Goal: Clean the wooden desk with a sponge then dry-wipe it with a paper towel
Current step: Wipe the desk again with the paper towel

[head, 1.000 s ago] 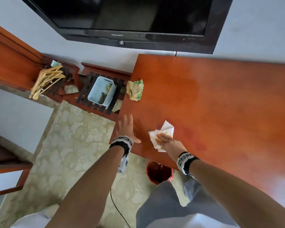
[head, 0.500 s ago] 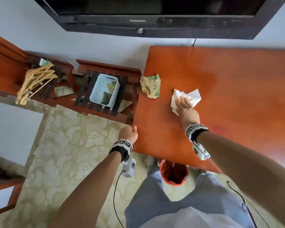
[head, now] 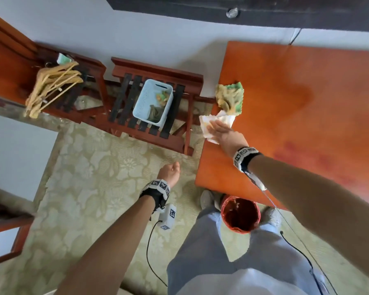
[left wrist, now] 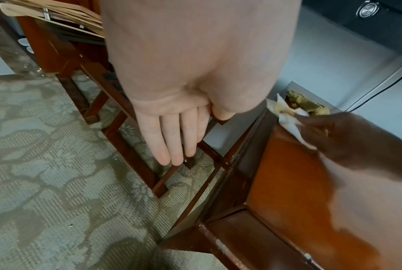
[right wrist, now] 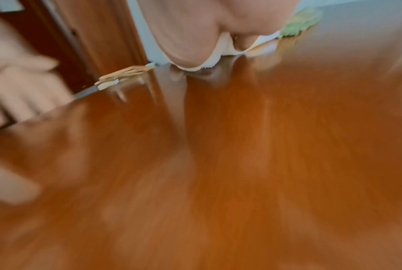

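The orange-brown wooden desk (head: 296,107) fills the right of the head view. A crumpled yellow-green sponge (head: 230,99) lies at its far left edge. Just in front of the sponge, my right hand (head: 224,133) presses a white paper towel (head: 211,124) flat on the desk's left edge, with part of the towel hanging over the side. The right wrist view is blurred; it shows the towel (right wrist: 218,60) under my palm and the sponge (right wrist: 299,23) beyond. My left hand (head: 169,171) hangs off the desk over the carpet, its fingers (left wrist: 172,142) straight and holding nothing.
A red waste bin (head: 240,213) stands on the floor by my feet at the desk's near edge. Left of the desk is a slatted wooden rack (head: 158,73) with a light blue basket (head: 152,102). Wooden hangers (head: 51,88) lie further left. A black TV (head: 243,9) hangs above.
My right hand swept the paper towel left to the desk's edge, up against the sponge. My left hand let go of the desk's corner and now hangs beside it.
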Tool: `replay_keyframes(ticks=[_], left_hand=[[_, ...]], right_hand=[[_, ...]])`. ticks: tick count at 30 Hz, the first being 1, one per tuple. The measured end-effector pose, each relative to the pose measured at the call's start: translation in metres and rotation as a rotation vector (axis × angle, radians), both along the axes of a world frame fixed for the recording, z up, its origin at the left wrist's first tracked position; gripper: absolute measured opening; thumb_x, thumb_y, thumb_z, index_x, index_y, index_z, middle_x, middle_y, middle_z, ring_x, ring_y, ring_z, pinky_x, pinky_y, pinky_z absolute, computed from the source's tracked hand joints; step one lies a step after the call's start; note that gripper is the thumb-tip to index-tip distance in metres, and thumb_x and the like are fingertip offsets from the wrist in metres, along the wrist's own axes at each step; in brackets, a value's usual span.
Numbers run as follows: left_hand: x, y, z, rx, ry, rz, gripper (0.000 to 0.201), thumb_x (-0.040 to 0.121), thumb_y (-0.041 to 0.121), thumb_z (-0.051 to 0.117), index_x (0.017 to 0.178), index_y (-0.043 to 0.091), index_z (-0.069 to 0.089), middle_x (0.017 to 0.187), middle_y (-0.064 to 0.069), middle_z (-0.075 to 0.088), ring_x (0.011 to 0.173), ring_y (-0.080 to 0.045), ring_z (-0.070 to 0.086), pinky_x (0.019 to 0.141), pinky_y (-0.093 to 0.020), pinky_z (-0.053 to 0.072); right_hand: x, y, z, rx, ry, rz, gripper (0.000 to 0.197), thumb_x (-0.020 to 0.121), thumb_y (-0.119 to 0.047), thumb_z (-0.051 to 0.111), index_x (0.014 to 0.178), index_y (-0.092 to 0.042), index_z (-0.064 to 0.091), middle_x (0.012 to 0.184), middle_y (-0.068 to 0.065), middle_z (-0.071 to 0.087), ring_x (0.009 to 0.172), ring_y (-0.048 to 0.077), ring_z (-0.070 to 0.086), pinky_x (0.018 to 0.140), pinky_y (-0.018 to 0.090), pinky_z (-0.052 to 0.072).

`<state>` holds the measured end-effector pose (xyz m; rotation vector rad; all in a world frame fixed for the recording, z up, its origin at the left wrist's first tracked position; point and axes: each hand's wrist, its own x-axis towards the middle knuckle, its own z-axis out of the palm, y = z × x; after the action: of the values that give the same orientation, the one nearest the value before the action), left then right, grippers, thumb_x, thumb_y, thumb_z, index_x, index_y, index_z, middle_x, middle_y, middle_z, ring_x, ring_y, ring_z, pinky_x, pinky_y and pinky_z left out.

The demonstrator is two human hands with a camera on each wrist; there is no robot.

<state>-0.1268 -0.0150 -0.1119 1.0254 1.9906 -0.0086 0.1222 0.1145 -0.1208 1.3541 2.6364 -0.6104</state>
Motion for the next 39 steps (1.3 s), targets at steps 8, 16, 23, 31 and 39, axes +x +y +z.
replay_keyframes(ticks=[8,16,23,31,39], left_hand=[[0.011,-0.004,0.009,0.051,0.053,-0.013,0.046,0.109,0.03,0.032,0.111,-0.002,0.066,0.108,-0.023,0.069,0.102,-0.039,0.065,0.08,-0.037,0.048],[0.041,0.045,0.028,0.273,0.099,-0.241,0.046,0.108,0.032,0.037,0.15,0.016,0.045,0.148,-0.005,0.053,0.135,-0.024,0.05,0.11,-0.039,0.043],[0.095,0.076,0.028,0.346,0.158,-0.743,0.073,0.095,0.041,0.064,0.156,0.02,0.031,0.16,-0.001,0.034,0.146,-0.021,0.033,0.115,-0.04,0.039],[0.153,0.115,0.03,0.316,0.218,-0.99,0.115,0.072,0.059,0.081,0.158,0.018,0.017,0.166,-0.006,0.016,0.151,-0.026,0.019,0.117,-0.047,0.036],[0.19,0.151,0.019,0.285,0.315,-1.362,0.161,0.045,0.071,0.088,0.159,0.022,-0.014,0.166,-0.003,-0.024,0.154,-0.023,-0.017,0.127,-0.043,0.005]], right_hand=[[-0.011,-0.107,-0.024,-0.046,0.158,0.175,0.072,0.094,0.002,0.052,0.156,-0.025,0.027,0.164,-0.005,0.013,0.151,0.014,0.007,0.119,0.035,0.029],[0.04,-0.058,-0.012,-0.041,0.166,0.116,0.068,0.096,0.001,0.042,0.155,-0.028,0.026,0.164,-0.009,0.01,0.151,0.013,0.009,0.117,0.037,0.032],[0.104,-0.006,-0.014,0.046,0.014,-0.479,0.06,0.1,-0.014,0.039,0.156,-0.027,0.022,0.163,-0.006,0.019,0.152,0.012,0.008,0.111,0.039,0.041],[0.136,-0.082,-0.009,0.068,0.12,-0.019,0.077,0.082,0.01,0.064,0.149,-0.022,0.042,0.158,0.0,0.035,0.144,0.02,0.035,0.096,0.036,0.054],[0.252,0.113,-0.022,0.098,0.011,-0.506,0.05,0.103,-0.038,0.025,0.153,-0.036,0.027,0.16,-0.009,0.029,0.15,0.009,0.017,0.111,0.04,0.041]])
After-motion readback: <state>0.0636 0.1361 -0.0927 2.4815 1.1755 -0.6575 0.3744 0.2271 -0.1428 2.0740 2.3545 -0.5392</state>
